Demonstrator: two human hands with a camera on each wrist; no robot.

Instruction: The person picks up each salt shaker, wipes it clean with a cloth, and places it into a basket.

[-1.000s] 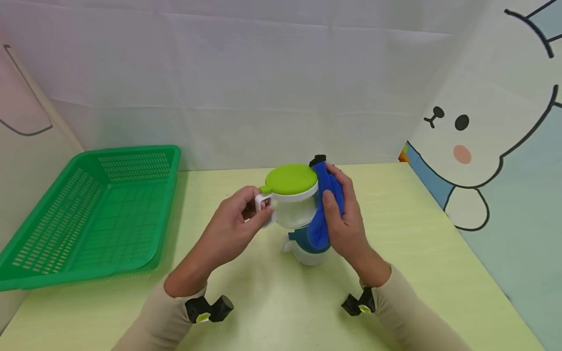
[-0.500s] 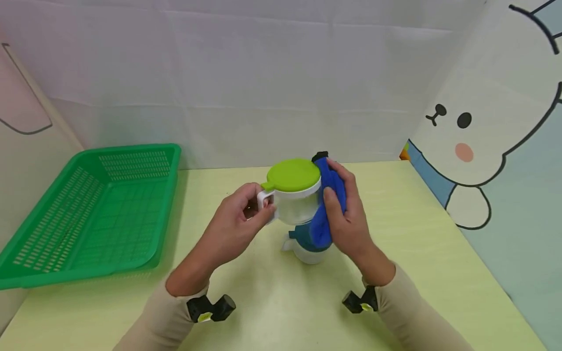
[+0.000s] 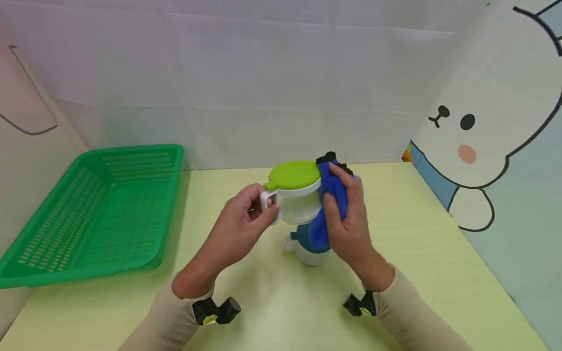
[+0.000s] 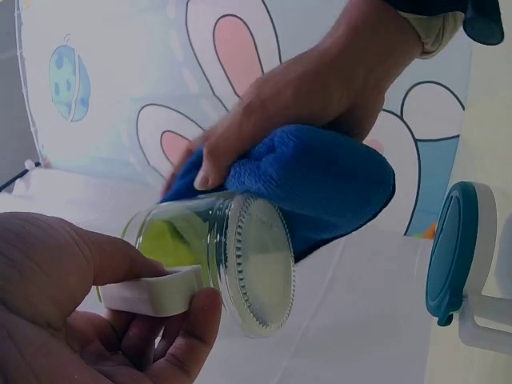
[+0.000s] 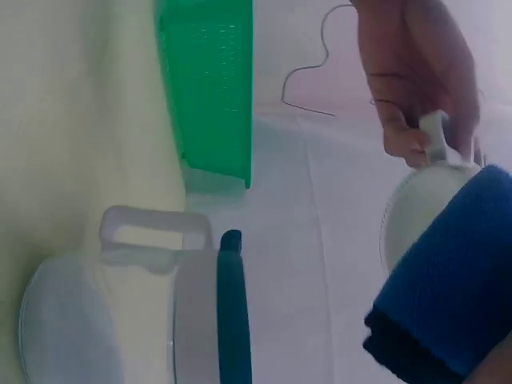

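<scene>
A clear glass jar [image 4: 260, 264] with a lime-green lid [image 3: 294, 175] and a white handle [image 4: 152, 293] is held up off the table. My left hand [image 3: 239, 222] grips that handle, thumb on one side and fingers curled through the other. On the jar's right side, my right hand [image 3: 349, 219] holds a folded blue cloth [image 3: 332, 195] with black edging against the glass. Below and partly behind the cloth, a second jar [image 3: 311, 257] stands upright on the table; its teal lid [image 4: 454, 252] and white handle [image 5: 152, 228] show in the wrist views.
At the left of the table [image 3: 439, 273] sits a green slotted plastic basket [image 3: 164, 214]. A white sheet [image 3: 263, 87] hangs behind the table. To the right, a wall covering with a cartoon animal [image 3: 478, 146] borders the table edge.
The jar with the green lid and both hands have shifted slightly right in the head view. The cloth's upper edge has moved, and more black edging shows. Both grips stay the same.
</scene>
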